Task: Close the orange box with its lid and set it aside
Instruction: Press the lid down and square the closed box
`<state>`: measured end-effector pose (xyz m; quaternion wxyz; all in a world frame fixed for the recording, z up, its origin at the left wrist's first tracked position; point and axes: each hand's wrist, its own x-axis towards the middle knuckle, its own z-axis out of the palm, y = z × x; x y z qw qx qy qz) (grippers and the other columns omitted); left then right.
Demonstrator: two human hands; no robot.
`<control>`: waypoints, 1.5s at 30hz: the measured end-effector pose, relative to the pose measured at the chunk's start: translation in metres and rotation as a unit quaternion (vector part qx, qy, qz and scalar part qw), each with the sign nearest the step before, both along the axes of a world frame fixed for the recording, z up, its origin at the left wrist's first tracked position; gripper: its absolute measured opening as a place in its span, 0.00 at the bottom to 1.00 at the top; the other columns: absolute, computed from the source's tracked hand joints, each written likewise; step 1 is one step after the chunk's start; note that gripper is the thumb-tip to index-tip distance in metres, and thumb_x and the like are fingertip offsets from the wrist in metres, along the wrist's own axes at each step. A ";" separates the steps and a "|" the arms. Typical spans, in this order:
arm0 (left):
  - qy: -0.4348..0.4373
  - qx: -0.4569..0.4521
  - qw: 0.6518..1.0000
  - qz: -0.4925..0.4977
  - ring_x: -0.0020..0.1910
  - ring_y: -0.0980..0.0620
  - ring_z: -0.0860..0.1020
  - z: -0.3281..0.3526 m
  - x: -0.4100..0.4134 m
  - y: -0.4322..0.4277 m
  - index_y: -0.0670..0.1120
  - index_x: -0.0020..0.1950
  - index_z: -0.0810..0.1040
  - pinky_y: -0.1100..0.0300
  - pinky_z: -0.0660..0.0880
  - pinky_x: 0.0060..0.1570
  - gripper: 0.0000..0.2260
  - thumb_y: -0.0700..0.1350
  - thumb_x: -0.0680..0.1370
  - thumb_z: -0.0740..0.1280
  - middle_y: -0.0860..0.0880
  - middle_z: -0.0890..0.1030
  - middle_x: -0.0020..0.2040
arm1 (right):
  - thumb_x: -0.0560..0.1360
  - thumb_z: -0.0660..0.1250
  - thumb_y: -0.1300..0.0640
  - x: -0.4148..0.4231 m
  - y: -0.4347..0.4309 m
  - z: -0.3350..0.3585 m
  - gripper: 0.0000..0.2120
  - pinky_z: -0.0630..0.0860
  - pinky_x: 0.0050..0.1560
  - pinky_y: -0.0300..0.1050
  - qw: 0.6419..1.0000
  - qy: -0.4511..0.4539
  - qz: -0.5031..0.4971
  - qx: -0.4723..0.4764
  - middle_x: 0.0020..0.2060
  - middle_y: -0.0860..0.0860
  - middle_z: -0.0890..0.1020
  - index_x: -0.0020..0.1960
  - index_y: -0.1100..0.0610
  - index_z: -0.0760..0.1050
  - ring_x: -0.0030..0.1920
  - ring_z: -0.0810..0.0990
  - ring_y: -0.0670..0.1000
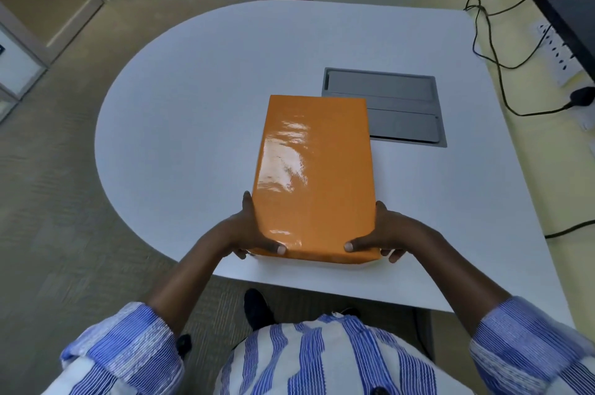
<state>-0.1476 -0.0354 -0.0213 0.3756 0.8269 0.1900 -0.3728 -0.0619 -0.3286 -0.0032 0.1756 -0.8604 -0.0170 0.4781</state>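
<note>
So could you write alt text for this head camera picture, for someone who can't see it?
Seen from above, a person's left hand and right hand grip the near corners of a glossy orange box, its lid on, on a pale grey table. A grey hatch set into the tabletop lies just behind the box.

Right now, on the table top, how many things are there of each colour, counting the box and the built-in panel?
Orange: 1, the orange box, lid on, held at its near end by the left hand and the right hand.
Grey: 1, the recessed panel set into the table.
Total: 2.
</note>
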 end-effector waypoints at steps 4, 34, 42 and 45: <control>0.000 0.013 1.000 -0.011 0.56 0.45 0.76 -0.001 -0.002 -0.002 0.50 0.78 0.26 0.55 0.83 0.42 0.66 0.56 0.67 0.81 0.41 0.65 0.75 | 0.62 0.80 0.38 0.001 0.001 -0.004 0.60 0.85 0.46 0.51 1.000 -0.001 0.004 -0.013 0.64 0.59 0.74 0.78 0.55 0.46 0.50 0.83 0.55; -0.234 0.268 0.921 -0.158 0.81 0.33 0.50 -0.027 0.164 0.010 0.45 0.83 0.45 0.38 0.57 0.76 0.56 0.78 0.68 0.61 0.40 0.44 0.84 | 0.74 0.54 0.25 0.129 0.073 -0.033 0.52 0.49 0.78 0.66 0.949 -0.292 0.108 -0.054 0.81 0.55 0.35 0.81 0.55 0.35 0.81 0.39 0.63; -0.296 0.086 0.950 -0.057 0.82 0.41 0.50 -0.024 0.150 0.029 0.45 0.83 0.45 0.41 0.57 0.78 0.50 0.68 0.74 0.68 0.44 0.47 0.84 | 0.76 0.65 0.35 0.122 0.059 -0.016 0.45 0.61 0.77 0.57 0.941 -0.287 -0.118 0.137 0.82 0.53 0.51 0.82 0.54 0.49 0.80 0.57 0.57; -0.248 -0.029 0.961 0.122 0.81 0.41 0.58 -0.043 0.118 0.036 0.46 0.83 0.49 0.41 0.60 0.77 0.46 0.70 0.75 0.63 0.42 0.55 0.83 | 0.75 0.64 0.32 0.090 0.048 -0.030 0.42 0.69 0.72 0.60 0.905 -0.232 -0.309 0.176 0.77 0.56 0.66 0.80 0.52 0.57 0.74 0.69 0.60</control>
